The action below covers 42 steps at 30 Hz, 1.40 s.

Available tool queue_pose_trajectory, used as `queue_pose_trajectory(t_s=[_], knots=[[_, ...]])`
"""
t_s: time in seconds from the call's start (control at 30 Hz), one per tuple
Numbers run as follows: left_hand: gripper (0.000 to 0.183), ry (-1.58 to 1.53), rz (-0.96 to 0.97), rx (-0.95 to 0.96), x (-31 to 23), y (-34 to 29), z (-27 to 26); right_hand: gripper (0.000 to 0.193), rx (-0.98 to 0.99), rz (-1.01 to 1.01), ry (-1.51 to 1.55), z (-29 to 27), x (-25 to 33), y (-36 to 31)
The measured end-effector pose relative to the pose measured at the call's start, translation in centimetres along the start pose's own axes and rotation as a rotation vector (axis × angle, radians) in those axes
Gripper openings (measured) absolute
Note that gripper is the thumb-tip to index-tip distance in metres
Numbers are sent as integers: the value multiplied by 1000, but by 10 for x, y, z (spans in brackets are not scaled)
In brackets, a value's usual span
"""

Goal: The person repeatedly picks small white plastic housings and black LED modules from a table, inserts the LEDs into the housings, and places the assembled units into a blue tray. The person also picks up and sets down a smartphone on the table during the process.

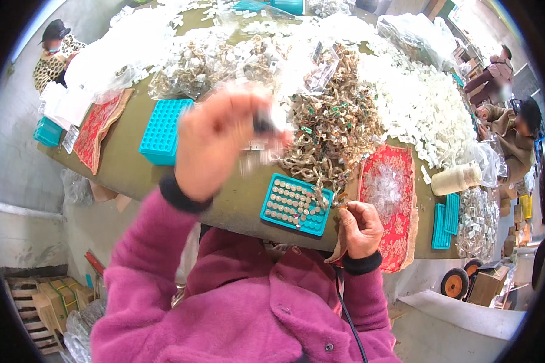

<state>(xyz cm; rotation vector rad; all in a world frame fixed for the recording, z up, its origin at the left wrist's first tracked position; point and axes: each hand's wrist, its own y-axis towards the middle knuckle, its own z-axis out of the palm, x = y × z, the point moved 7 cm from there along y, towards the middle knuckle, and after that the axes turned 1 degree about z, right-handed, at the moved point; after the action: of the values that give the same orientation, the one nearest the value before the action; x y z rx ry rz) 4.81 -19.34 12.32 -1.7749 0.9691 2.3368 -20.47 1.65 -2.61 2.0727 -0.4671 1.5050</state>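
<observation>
My left hand [215, 136] is raised over the table, its fingers smeared by motion. A blurred dark piece [263, 122] and something white show at its fingertips; what they are I cannot make out. Low on the right, my right hand [361, 228] is closed in a pinch beside a teal tray [264, 216]. A small brownish thing [343, 198] shows at its fingertips, too small to name. Small round metallic pieces [283, 199] fill many of the tray's holes; those at its right side show teal. Just beyond lies a heap of tan coiled strands [330, 136] with green bits.
A teal rack with holes [158, 158] stands left, near a red patterned cloth [97, 134]. Another red cloth [389, 242] lies right, with clear plastic on it. White pieces [430, 115] are heaped beyond. Teal trays [442, 225] and a cream roll [457, 179] sit right. Other people work around the table.
</observation>
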Motion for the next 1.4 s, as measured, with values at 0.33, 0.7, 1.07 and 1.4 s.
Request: queue_pose_trajectory(t_s=[0.33, 0.7, 1.07, 1.4], knots=[[35, 614, 322, 462, 27, -9, 106, 18, -54, -123, 148, -9, 20, 6], [57, 945, 233, 555, 90, -83, 149, 19, -104, -120, -13, -18, 31, 16], [32, 680, 274, 347, 68, -84, 141, 17, -258, -283, 155, -39, 48, -1], [37, 296, 382, 423, 16, -95, 127, 25, 154, -63, 307, -4, 68, -25]])
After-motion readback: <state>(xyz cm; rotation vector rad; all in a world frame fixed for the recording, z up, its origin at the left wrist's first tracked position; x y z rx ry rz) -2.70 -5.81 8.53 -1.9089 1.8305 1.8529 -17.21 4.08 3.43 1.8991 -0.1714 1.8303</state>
